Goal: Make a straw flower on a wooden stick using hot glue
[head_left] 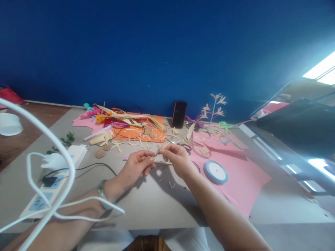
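Note:
Over the middle of the grey table [146, 202], my left hand [136, 166] and my right hand [176, 158] meet fingertip to fingertip. Both pinch a thin pale straw strip [162, 162] that runs between them; the fingers of each hand are closed on it. A green bangle [102, 194] sits on my left wrist. Small straw bits lie on the table just below the hands.
A blue ribbon roll [215, 172] lies on pink paper [235, 177] at right. Behind are an orange sheet [136, 133] with straw and pipe cleaners, a black phone [179, 114], and a straw sprig [213, 108]. A white power strip [56, 177] and white cable [49, 139] lie left.

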A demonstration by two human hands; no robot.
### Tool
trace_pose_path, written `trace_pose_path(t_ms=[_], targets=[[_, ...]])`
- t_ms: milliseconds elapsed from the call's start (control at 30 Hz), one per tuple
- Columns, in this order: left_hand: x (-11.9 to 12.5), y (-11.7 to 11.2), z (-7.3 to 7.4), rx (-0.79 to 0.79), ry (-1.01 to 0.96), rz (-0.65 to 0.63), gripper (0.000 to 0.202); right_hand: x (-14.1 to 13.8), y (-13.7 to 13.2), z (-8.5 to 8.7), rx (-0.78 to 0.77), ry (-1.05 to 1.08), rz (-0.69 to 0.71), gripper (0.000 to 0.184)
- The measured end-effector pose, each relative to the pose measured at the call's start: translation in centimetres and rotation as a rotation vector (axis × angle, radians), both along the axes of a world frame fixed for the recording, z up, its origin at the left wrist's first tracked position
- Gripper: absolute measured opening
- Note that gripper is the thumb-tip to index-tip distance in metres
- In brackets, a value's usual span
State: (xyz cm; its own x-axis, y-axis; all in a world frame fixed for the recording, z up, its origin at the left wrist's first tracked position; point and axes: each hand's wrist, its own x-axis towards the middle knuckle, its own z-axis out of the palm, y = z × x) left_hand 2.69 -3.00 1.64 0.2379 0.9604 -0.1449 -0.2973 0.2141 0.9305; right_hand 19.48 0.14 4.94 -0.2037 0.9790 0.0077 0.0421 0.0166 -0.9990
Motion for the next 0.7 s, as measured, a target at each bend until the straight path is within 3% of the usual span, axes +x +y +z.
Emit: trace_pose_path(t_ms=[700], targets=[[0.01, -0.1, 0.29, -0.025, 0.005, -0.015, 0.036, 0.43, 0.14, 0.18, 0.079, -0.058, 0.067, 0.025]])
